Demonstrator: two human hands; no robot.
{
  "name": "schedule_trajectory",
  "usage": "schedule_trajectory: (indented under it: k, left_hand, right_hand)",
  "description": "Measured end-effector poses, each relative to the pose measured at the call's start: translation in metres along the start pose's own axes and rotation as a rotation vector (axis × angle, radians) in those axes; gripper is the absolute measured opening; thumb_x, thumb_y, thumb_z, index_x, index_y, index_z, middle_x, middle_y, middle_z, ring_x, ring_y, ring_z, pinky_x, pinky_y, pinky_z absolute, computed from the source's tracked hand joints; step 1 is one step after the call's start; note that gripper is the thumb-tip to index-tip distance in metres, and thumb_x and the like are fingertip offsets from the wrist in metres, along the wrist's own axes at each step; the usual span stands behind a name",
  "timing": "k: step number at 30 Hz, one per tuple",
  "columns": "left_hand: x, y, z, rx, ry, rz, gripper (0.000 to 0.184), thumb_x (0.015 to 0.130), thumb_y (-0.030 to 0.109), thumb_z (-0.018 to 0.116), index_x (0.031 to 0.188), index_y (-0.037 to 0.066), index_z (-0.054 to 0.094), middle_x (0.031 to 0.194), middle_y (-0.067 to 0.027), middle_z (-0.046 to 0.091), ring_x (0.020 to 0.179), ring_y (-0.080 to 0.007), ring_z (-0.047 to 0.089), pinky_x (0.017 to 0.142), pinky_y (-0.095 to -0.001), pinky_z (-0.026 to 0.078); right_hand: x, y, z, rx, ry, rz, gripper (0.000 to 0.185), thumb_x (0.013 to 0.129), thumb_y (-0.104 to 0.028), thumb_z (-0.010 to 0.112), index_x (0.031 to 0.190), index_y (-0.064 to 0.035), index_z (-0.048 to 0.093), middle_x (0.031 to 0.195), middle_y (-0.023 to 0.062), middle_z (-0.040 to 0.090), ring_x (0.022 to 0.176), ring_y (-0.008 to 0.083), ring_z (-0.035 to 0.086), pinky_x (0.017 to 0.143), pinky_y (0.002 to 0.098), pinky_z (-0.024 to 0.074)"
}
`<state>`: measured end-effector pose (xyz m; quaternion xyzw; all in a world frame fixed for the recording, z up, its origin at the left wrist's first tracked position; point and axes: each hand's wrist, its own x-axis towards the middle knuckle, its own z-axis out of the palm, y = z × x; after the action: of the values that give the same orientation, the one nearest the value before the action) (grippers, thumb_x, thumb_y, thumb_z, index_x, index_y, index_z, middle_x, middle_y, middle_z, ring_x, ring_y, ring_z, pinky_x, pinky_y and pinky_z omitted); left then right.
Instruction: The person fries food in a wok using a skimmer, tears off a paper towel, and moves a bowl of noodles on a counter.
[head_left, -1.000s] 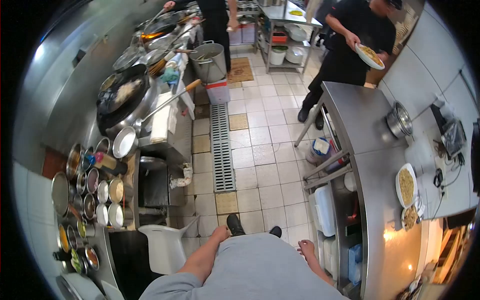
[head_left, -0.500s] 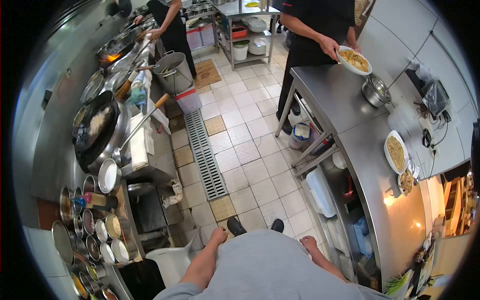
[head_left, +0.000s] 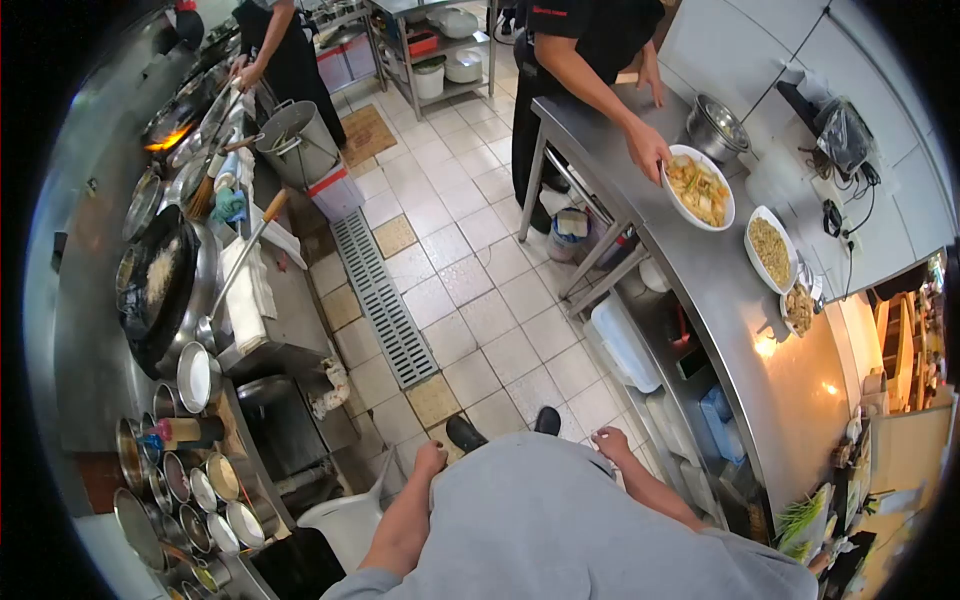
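My left hand (head_left: 430, 458) hangs beside my grey shirt, its fingers curled in, with nothing seen in it. On the other side my right hand (head_left: 610, 443) is also low by my body, its fingers loosely curled and no object showing. Neither hand touches the counters. A white plastic chair (head_left: 345, 520) is nearest to my left hand. Across the steel counter (head_left: 640, 200), a co-worker's hand (head_left: 648, 150) grips the rim of a white oval bowl of food (head_left: 698, 188), which is at the counter top. Further along stand a white dish of minced food (head_left: 770, 248) and a smaller dish (head_left: 798, 308).
At left, a wok (head_left: 160, 285) sits on the range with a ladle (head_left: 240, 265) leaning by it. Several seasoning containers (head_left: 205, 490) crowd the near left. Another person (head_left: 268, 60) works by a flame (head_left: 168, 138). A floor drain (head_left: 385, 300) runs along the aisle.
The co-worker has brought the bowl of food down and nearer along the counter, beside the dish of minced food; one hand has left it. My view has shifted; my hands stay low.
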<state>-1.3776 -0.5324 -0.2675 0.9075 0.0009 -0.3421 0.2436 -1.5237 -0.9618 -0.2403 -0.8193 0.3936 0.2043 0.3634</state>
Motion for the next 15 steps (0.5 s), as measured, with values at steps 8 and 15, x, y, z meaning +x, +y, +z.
schedule_trajectory:
  k: [8, 15]
  left_hand:
    - [0.002, 0.015, 0.008, -0.051, -0.003, 0.011, 0.032, 0.067, 0.018, 0.055, 0.094, 0.001, 0.059, 0.093, -0.0202, 0.059, 0.089, -0.0325, 0.056, 0.078, -0.0383, 0.044]
    - [-0.006, 0.023, 0.003, -0.036, -0.042, -0.007, 0.033, 0.067, 0.019, 0.055, 0.094, 0.002, 0.059, 0.086, -0.0203, 0.06, 0.085, -0.0318, 0.057, 0.076, -0.038, 0.045]
  right_hand:
    - [-0.003, -0.012, -0.018, 0.086, -0.027, 0.069, 0.029, 0.069, -0.024, 0.064, 0.086, -0.0012, 0.061, 0.068, 0.0132, 0.061, 0.053, 0.0183, 0.059, 0.058, 0.0298, 0.0484]
    - [0.016, 0.013, -0.01, -0.038, 0.037, -0.092, 0.032, 0.068, -0.027, 0.063, 0.087, -0.0008, 0.062, 0.082, 0.015, 0.061, 0.069, 0.024, 0.06, 0.065, 0.0325, 0.0476]
